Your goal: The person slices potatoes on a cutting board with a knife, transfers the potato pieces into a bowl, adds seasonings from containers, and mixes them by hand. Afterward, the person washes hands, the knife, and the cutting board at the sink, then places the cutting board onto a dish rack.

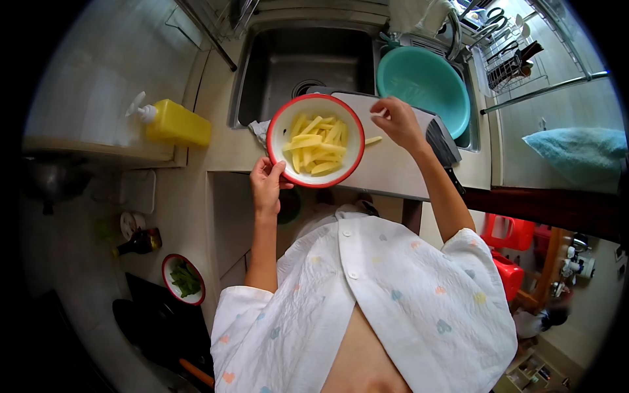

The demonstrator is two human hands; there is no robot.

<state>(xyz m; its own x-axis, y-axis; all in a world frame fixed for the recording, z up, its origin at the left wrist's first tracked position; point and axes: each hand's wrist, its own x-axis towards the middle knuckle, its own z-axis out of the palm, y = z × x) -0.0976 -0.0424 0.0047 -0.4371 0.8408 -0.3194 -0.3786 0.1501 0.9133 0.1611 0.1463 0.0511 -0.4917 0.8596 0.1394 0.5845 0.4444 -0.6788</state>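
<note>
Left fingers (276,170) hold bowl (317,141); board (392,164) partly hidden; right fingers (388,106) near it, grip unclear.

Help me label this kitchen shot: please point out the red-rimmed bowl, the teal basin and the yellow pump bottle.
Red-rimmed bowl (355,135): head view, bare inner wall.
Teal basin (424,82): head view, inside bottom.
Yellow pump bottle (180,124): head view, body.

grips bowl (354,149) of yellow strips (318,145) by the lower left rim with left hand (266,183). holds right hand (398,123), fingers bent, over board (403,171), apart from bowl. shows loose strip (373,140) just right of bowl, knife (443,145) at board's right side, sink (304,56) beyond, green basin (424,82) upper right, yellow bottle (180,123) left
</note>
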